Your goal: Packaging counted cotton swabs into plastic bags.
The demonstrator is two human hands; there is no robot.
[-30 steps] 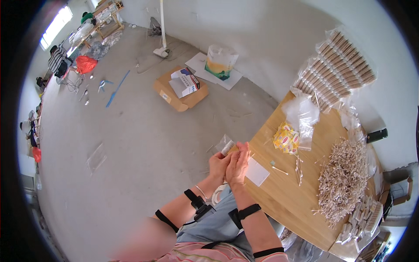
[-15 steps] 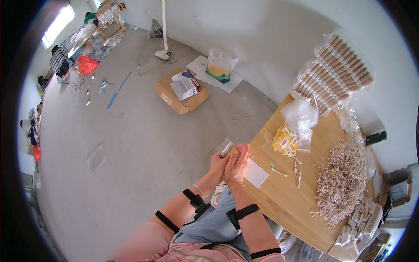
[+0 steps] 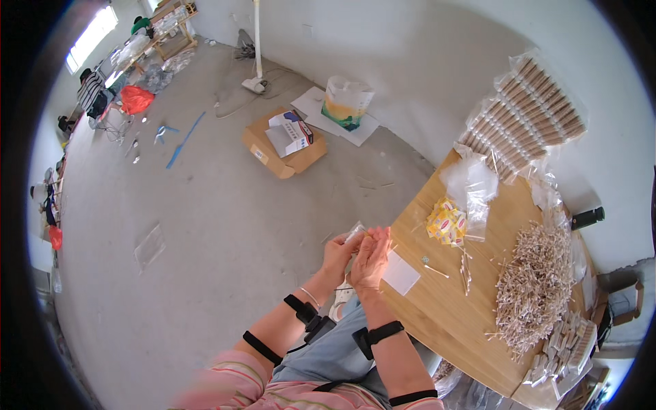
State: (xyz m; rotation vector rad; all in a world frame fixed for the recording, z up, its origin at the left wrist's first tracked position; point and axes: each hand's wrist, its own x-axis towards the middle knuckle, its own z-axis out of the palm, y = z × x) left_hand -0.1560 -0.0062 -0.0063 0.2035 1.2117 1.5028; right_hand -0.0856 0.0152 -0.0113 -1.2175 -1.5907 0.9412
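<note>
Beside a white card (image 3: 401, 273) lying just right of the fingers on the table (image 3: 437, 311), with yellow packets (image 3: 445, 224) and loose swabs (image 3: 466, 270) farther right, and a big swab heap (image 3: 529, 287) well apart beyond. Holding a small clear bag (image 3: 356, 231) narrowly in the left fingers (image 3: 344, 244), at their far side; covering its near part with the right fingers (image 3: 379, 238), curled close, cannot tell how tightly. Pointing forward and slightly right, with visible long axis slanting away from the fingers.
</note>
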